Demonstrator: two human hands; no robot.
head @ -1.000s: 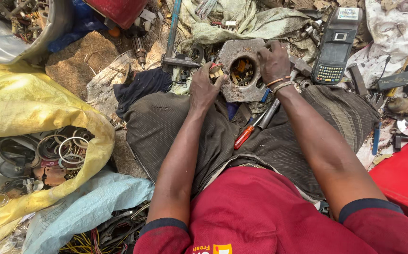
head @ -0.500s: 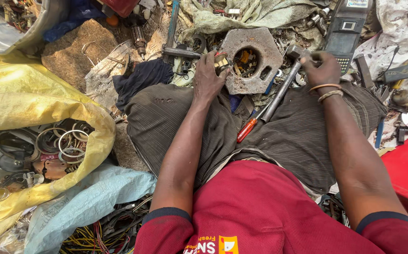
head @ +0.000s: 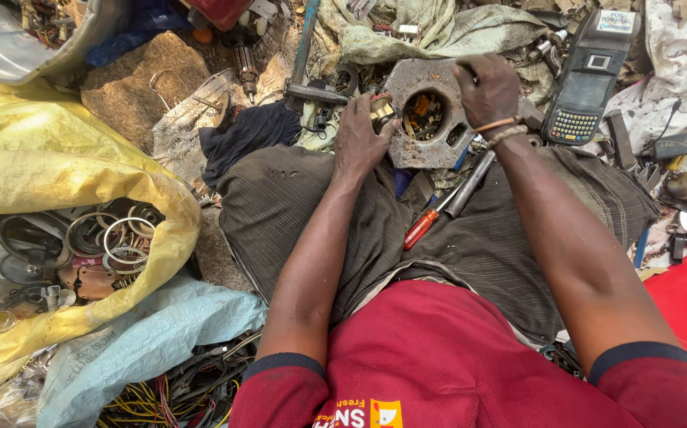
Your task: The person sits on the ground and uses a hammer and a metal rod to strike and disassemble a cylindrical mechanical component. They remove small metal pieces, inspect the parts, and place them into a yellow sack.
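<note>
The person is sitting with their legs out, and a grey metal plate (head: 426, 119) with a big round hole in it is resting on their lap, at the far edge near the knees. The left hand (head: 359, 139) is pressing against the left side of the plate, and its fingers (head: 371, 107) are curling narrow around a small brass-coloured part (head: 383, 107) stuck to the plate's edge. The right hand (head: 487, 87) is lying on the top right corner of the plate, with its fingers closed tight on something, but I cannot tell what they are holding. Two thin bands are sitting on the right wrist. A screwdriver with an orange handle (head: 438, 212) is lying on the lap just below the plate, between the two arms, and no hand is touching it. On the ground to the left, a yellow bag (head: 50, 158) is lying open with metal rings (head: 109, 238) inside. Just past the right hand, a black handheld device with a keypad (head: 589, 79) is lying among scrap bits. A pale blue sack (head: 137, 341) and a bunch of coloured wires (head: 177, 396) are lying near the left elbow.
</note>
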